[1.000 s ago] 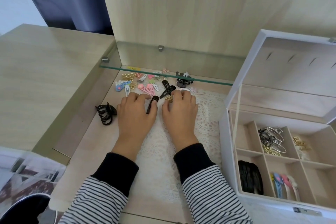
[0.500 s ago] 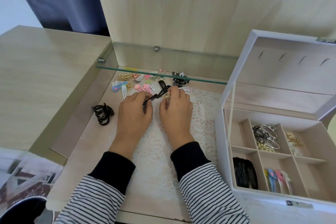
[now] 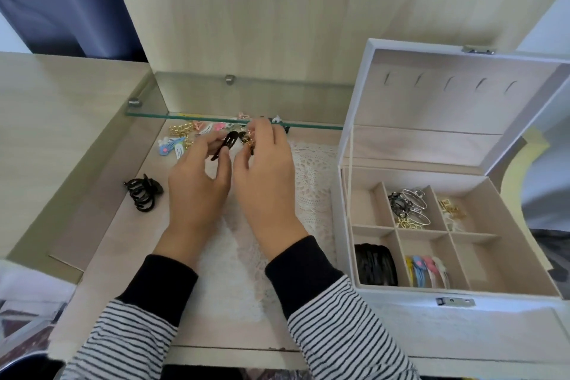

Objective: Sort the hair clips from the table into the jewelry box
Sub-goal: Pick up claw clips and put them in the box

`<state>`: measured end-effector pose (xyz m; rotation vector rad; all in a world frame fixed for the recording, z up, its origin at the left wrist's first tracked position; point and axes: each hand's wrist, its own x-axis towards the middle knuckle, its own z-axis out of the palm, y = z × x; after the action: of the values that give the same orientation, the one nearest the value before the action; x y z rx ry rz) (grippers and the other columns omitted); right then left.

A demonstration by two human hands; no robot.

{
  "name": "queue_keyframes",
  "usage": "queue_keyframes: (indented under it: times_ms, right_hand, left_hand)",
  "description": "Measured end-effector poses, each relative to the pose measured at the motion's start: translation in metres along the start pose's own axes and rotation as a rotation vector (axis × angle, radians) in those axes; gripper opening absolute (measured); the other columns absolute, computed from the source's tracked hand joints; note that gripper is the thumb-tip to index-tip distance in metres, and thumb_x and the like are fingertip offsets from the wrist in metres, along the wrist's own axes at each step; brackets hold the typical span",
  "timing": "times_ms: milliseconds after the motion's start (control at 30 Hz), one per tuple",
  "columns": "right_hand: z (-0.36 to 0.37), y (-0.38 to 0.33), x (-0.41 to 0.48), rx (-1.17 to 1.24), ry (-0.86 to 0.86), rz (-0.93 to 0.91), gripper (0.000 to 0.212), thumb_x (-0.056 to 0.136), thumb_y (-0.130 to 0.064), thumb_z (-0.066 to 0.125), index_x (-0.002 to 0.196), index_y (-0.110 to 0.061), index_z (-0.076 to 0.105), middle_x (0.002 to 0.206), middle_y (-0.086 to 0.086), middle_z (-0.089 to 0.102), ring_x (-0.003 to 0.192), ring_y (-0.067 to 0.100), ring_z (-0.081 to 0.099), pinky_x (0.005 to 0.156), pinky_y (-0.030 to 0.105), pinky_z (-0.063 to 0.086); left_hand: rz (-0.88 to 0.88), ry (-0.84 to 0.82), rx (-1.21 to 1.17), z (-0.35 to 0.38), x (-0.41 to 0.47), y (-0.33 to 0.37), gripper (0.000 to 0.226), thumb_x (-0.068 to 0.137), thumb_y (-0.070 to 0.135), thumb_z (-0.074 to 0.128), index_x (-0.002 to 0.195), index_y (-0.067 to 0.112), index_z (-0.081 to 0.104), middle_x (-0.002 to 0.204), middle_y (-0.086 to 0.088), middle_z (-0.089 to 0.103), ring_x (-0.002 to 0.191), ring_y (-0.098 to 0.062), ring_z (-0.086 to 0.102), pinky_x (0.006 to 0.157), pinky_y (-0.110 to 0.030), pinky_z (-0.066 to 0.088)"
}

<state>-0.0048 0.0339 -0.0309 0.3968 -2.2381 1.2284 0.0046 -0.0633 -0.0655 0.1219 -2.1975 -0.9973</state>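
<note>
My left hand (image 3: pixel 197 185) pinches a black snap clip (image 3: pixel 224 146) and holds it above the lace mat. My right hand (image 3: pixel 265 173) pinches a small gold clip (image 3: pixel 247 140) right beside it. Behind them, under the glass shelf, lies a pile of coloured and gold hair clips (image 3: pixel 185 139). A black claw clip (image 3: pixel 142 193) lies to the left of my hands. The white jewelry box (image 3: pixel 401 311) stands open at the right, with black clips, pastel clips, silver and gold clips in separate compartments.
A glass shelf (image 3: pixel 148 102) juts out over the back of the recess, just above the clip pile. A white lace mat (image 3: pixel 311 182) covers the middle. The box lid (image 3: pixel 462 95) stands upright at the right. A wooden desktop extends to the left.
Both hands rose off the mat and moved back toward the shelf. The left hand picked up the black snap clip, and the right hand lifted the gold clip.
</note>
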Motion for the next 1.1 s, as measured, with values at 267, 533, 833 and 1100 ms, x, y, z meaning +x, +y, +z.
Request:
queue_keyframes:
  times_ms: [267, 533, 833, 1100]
  right_hand:
    - [-0.079, -0.009, 0.020, 0.146, 0.099, -0.009, 0.026, 0.081, 0.005, 0.060, 0.104, -0.007, 0.062, 0.097, 0.006, 0.057, 0.076, 0.010, 0.055, 0.068, 0.015, 0.046]
    - [-0.179, 0.046, 0.025, -0.057, 0.182, 0.096, 0.026, 0.081, -0.006, 0.064, 0.104, -0.019, 0.063, 0.098, -0.001, 0.058, 0.084, 0.004, 0.055, 0.070, 0.010, 0.044]
    - [-0.248, 0.138, 0.025, -0.334, -0.064, 0.294, 0.022, 0.077, -0.006, 0.065, 0.094, -0.020, 0.066, 0.085, 0.003, 0.062, 0.076, 0.017, 0.059, 0.071, 0.024, 0.051]
    - [-0.259, 0.155, 0.023, -0.521, -0.220, 0.362, 0.029, 0.071, 0.007, 0.051, 0.087, -0.013, 0.064, 0.084, 0.008, 0.065, 0.079, 0.026, 0.060, 0.069, 0.032, 0.053]
  left_hand:
    - [-0.072, -0.069, -0.358, 0.003, 0.000, 0.079, 0.035, 0.094, 0.010, 0.062, 0.128, 0.017, 0.059, 0.100, 0.010, 0.066, 0.084, 0.000, 0.065, 0.076, -0.014, 0.052]
    - [-0.168, -0.431, -0.591, 0.019, -0.025, 0.148, 0.033, 0.088, 0.003, 0.065, 0.100, 0.034, 0.063, 0.090, 0.007, 0.067, 0.070, -0.013, 0.068, 0.068, -0.020, 0.055]
    - [-0.189, -0.808, -0.372, 0.037, -0.039, 0.172, 0.033, 0.090, 0.006, 0.061, 0.103, 0.037, 0.061, 0.093, 0.007, 0.056, 0.060, -0.014, 0.065, 0.057, -0.013, 0.043]
    - [-0.082, -1.069, -0.011, 0.047, -0.043, 0.182, 0.023, 0.088, 0.014, 0.068, 0.095, 0.035, 0.060, 0.085, 0.012, 0.060, 0.077, -0.006, 0.064, 0.075, -0.024, 0.051]
